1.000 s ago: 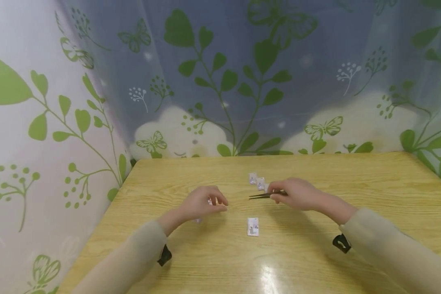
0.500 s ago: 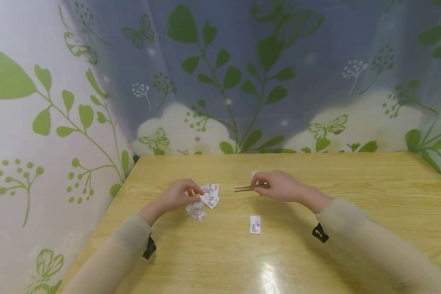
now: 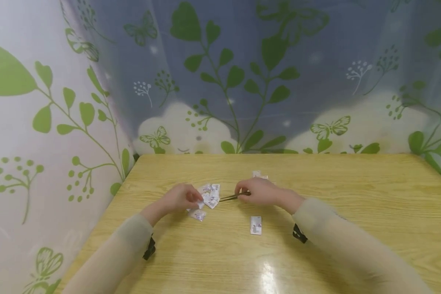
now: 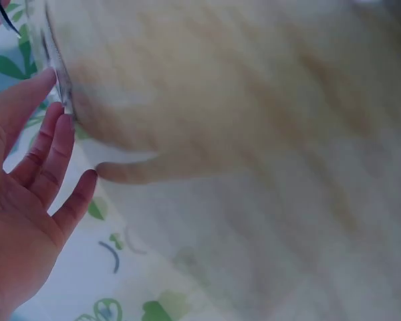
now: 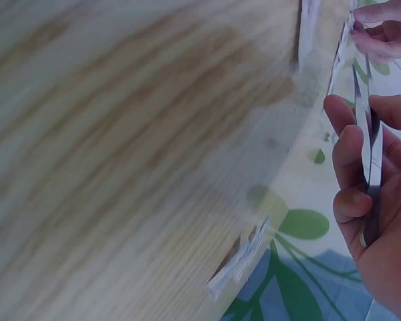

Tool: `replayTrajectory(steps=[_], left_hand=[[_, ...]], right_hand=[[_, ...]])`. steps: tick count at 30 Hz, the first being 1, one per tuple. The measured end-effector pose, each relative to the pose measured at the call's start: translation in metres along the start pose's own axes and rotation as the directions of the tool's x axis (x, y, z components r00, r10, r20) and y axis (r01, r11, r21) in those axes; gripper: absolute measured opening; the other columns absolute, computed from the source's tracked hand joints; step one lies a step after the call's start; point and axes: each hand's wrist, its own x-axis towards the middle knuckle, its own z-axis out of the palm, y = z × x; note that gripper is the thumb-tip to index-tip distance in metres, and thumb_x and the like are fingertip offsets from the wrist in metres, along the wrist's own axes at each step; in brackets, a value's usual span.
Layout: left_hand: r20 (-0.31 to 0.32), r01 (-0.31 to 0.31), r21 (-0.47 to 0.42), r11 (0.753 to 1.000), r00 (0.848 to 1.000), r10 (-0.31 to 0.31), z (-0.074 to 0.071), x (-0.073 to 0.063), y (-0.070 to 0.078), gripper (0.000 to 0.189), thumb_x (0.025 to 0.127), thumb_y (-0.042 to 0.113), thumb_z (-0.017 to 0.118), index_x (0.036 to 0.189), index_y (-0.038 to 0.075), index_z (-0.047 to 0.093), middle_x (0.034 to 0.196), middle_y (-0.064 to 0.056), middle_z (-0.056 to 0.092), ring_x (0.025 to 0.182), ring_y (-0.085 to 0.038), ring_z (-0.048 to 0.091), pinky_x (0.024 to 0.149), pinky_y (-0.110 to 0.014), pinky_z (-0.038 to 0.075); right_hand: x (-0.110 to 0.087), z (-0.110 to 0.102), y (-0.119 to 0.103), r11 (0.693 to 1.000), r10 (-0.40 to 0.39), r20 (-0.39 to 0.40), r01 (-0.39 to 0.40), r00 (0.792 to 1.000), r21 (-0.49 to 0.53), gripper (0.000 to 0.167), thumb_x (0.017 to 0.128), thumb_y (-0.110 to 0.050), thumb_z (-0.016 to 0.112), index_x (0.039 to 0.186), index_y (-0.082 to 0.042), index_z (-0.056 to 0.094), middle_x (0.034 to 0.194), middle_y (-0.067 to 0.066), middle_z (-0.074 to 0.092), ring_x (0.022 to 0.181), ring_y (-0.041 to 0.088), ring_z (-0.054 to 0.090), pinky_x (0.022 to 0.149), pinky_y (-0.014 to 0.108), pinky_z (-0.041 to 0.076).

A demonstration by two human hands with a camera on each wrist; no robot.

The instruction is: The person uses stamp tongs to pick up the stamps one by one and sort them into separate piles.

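A loose pile of small white printed packets (image 3: 212, 197) lies left of centre on the table. My left hand (image 3: 179, 197) rests at its left side, fingertips touching the packets; in the left wrist view the fingers (image 4: 50, 177) look relaxed and spread. My right hand (image 3: 261, 191) holds dark metal tweezers (image 3: 230, 197), pointing left, with their tips at the pile's right edge. Whether the tips pinch a packet cannot be told. In the right wrist view the tweezers (image 5: 366, 144) lie between thumb and fingers, their tips slightly apart.
A small stack of printed cards or packets (image 3: 256, 225) lies in front of the right hand. Behind that hand lie more white packets (image 3: 256, 174), partly hidden. The wooden table (image 3: 191, 257) meets a patterned curtain (image 3: 206, 134) at the back and left.
My right hand has moved left with the tweezers, bringing their tips to the pile. My left hand first drew back left, uncovering the packets, and now touches the pile's left side.
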Motion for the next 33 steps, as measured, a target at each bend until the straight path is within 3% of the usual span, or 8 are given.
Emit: replayTrajectory(steps=[13, 21, 25, 33], left_hand=[[0.026, 0.056, -0.011, 0.998, 0.998, -0.055, -0.002, 0.000, 0.003, 0.013, 0.084, 0.009, 0.075, 0.097, 0.010, 0.074, 0.091, 0.002, 0.063, 0.082, -0.013, 0.058, 0.077, -0.032, 0.050], [0.027, 0.066, -0.011, 0.998, 0.997, -0.066, 0.000, 0.000, 0.003, 0.013, 0.083, 0.009, 0.075, 0.096, 0.010, 0.074, 0.091, 0.002, 0.063, 0.082, -0.013, 0.059, 0.076, -0.031, 0.050], [0.027, 0.073, -0.006, 0.997, 0.997, -0.073, 0.001, -0.001, 0.004, 0.014, 0.083, 0.009, 0.075, 0.096, 0.009, 0.074, 0.091, 0.002, 0.063, 0.081, -0.013, 0.058, 0.076, -0.031, 0.049], [0.029, 0.085, -0.010, 0.996, 0.996, -0.085, 0.002, -0.001, 0.002, 0.013, 0.083, 0.010, 0.075, 0.096, 0.011, 0.074, 0.091, 0.003, 0.062, 0.081, -0.013, 0.058, 0.076, -0.031, 0.049]], right_hand=[[0.011, 0.002, -0.011, 0.999, 0.017, 0.034, -0.015, 0.999, -0.048, 0.013, 0.096, -0.020, 0.061, 0.106, -0.014, 0.066, 0.086, -0.004, 0.063, 0.077, 0.012, 0.058, 0.069, 0.034, 0.048], [0.019, 0.005, -0.013, 0.999, 0.021, 0.063, -0.019, 0.998, -0.030, 0.012, 0.096, -0.019, 0.061, 0.106, -0.014, 0.066, 0.092, -0.002, 0.066, 0.084, 0.015, 0.062, 0.076, 0.035, 0.049], [0.023, 0.009, -0.015, 1.000, 0.022, 0.076, -0.021, 0.997, -0.009, 0.010, 0.097, -0.018, 0.060, 0.104, -0.015, 0.066, 0.085, -0.006, 0.064, 0.080, 0.012, 0.060, 0.077, 0.036, 0.048], [0.028, 0.009, -0.020, 0.999, 0.032, 0.074, -0.031, 0.997, -0.015, 0.005, 0.098, -0.016, 0.059, 0.099, -0.014, 0.063, 0.072, -0.007, 0.056, 0.065, 0.011, 0.050, 0.064, 0.031, 0.042]])
